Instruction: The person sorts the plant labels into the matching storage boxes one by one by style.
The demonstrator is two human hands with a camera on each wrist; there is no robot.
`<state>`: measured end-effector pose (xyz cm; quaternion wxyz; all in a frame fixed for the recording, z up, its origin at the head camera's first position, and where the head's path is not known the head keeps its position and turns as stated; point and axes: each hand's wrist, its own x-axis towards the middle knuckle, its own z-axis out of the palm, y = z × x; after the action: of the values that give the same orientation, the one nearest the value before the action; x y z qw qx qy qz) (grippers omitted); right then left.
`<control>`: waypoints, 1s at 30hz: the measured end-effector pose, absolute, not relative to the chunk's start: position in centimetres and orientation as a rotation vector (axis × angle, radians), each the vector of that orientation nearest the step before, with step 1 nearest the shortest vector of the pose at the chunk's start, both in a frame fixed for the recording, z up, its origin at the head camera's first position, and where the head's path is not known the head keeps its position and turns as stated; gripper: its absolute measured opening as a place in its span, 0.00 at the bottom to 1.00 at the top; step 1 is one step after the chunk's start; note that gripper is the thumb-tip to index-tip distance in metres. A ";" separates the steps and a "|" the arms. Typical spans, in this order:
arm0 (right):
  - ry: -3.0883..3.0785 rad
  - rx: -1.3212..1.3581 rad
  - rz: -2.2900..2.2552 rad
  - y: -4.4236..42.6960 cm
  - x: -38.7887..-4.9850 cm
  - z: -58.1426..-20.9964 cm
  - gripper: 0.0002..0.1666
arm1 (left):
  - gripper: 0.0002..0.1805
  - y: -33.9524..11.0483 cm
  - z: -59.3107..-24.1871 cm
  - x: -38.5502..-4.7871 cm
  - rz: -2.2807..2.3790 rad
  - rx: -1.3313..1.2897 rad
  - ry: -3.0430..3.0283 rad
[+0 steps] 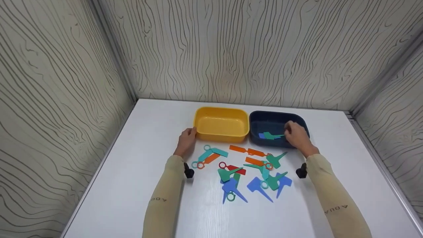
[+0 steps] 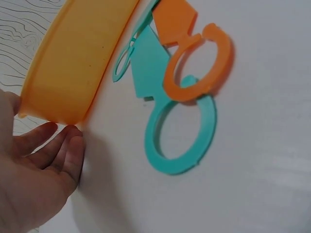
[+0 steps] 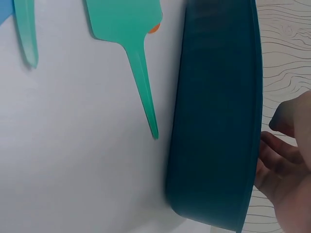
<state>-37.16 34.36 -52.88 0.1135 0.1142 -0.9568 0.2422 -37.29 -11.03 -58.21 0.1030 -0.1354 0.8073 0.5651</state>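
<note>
My left hand (image 1: 186,140) rests at the left end of a yellow plastic container (image 1: 219,138); in the left wrist view its loosely bent fingers (image 2: 73,150) touch the outer wall. Beside it, my right hand (image 1: 296,135) is over the right side of a navy container (image 1: 271,142). The right wrist view shows a gap between thumb and fingers, with nothing seen held; some fingertips are hidden behind the rim. Inside the navy container lie a green T-shaped plant label (image 1: 271,136) and a blue piece (image 1: 261,135). The yellow container holds nothing visible.
Loose plastic tags lie in front of the containers: turquoise ring tags (image 1: 219,152), orange ring tags (image 1: 254,161), a red ring tag (image 1: 237,170), green plant labels (image 1: 273,160) and blue plant labels (image 1: 255,185), several overlapping. Wood-patterned walls (image 1: 231,59) enclose the white table (image 1: 138,138).
</note>
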 end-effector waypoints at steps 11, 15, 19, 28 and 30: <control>-2.727 0.377 0.709 31.9 -35.7 -51.9 0.09 | 0.32 -11.1 -58.5 -37.5 1.659 -0.387 2.405; -2.740 0.397 0.683 31.1 -35.3 -51.8 0.08 | 0.32 -11.2 -58.4 -37.4 1.666 -0.380 2.411; -2.745 0.447 0.645 30.2 -34.6 -51.9 0.08 | 0.31 -11.2 -58.4 -37.4 1.670 -0.343 2.448; -2.832 0.570 0.581 27.4 -32.5 -53.0 0.09 | 0.31 -11.2 -58.4 -37.5 1.654 -0.355 2.444; -2.890 0.582 0.584 26.7 -31.9 -53.2 0.09 | 0.31 -11.2 -58.4 -37.5 1.654 -0.364 2.434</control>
<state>-31.91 26.69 -53.20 0.0679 0.1932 -0.9594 0.1939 -37.46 -11.20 -58.43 0.0879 -0.1223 0.8176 0.5557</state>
